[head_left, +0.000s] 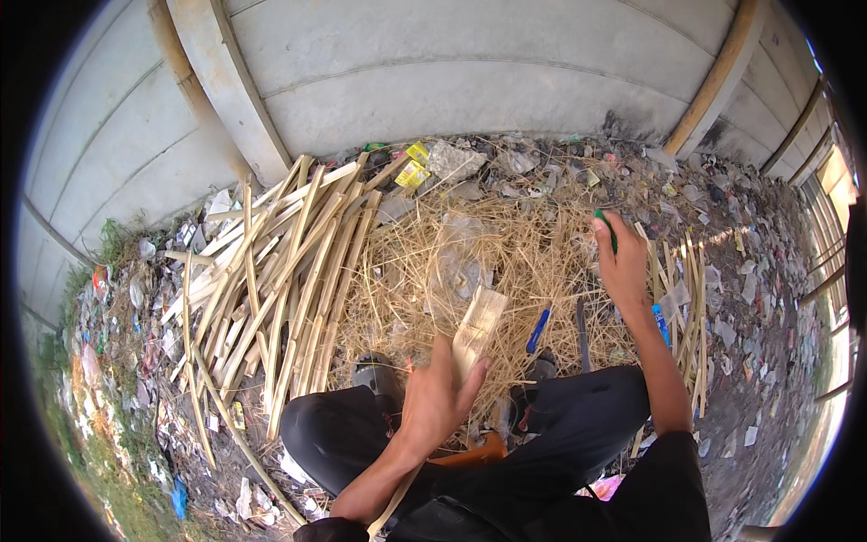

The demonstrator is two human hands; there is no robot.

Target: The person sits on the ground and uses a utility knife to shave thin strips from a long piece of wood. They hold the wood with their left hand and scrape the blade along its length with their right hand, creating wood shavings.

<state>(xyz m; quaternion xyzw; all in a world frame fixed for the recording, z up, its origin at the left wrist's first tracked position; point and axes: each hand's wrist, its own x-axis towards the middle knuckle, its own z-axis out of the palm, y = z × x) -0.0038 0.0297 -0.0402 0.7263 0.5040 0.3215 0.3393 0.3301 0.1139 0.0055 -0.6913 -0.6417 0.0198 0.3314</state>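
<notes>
Between my knees, my left hand (435, 397) grips a pale split bamboo strip (480, 327). Its broad end points up and away from me, and its lower part runs down past my forearm. My right hand (623, 264) is raised off to the right, apart from the strip, with its fingers closed round a small green object (606, 231). Most of that object is hidden in the grip, so I cannot tell its kind. On the shavings between my hands lie a slim blue tool (539, 331) and a dark, narrow, flat strip (582, 336).
A large pile of split bamboo strips (312, 262) lies to my left. A smaller bundle of thin strips (695, 312) lies at the right, near a blue wrapper (661, 323). Straw-like shavings (397, 262) cover the ground ahead. Litter surrounds them, and a concrete wall (470, 99) stands behind.
</notes>
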